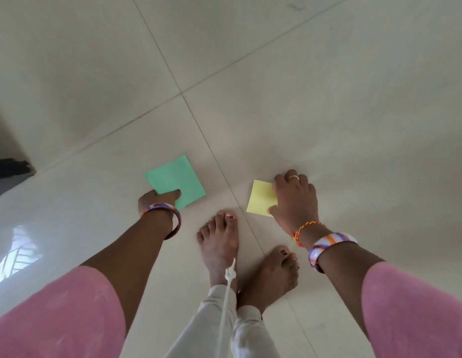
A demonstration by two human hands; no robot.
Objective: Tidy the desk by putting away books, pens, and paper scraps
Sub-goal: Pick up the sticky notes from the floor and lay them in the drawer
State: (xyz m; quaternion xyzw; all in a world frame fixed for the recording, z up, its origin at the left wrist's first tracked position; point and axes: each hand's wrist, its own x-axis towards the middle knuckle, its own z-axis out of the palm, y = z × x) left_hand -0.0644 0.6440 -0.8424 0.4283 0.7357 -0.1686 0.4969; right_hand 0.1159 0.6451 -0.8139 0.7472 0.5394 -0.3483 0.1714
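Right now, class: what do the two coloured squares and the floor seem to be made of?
Green square and yellow square: thin matte paper, probably, flat with crisp edges. Floor: glossy pale tiles, likely ceramic, showing grout lines and a window reflection.

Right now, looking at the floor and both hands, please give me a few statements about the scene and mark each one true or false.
1. The left hand holds the green paper. True.
2. The yellow paper lies on a desk. False: it is at the tiled floor, under the right hand.
3. Both wrists wear a striped bangle. True.
4. The person wears shoes. False: the feet are bare.
5. The two papers overlap. False: they are apart, either side of a tile joint.
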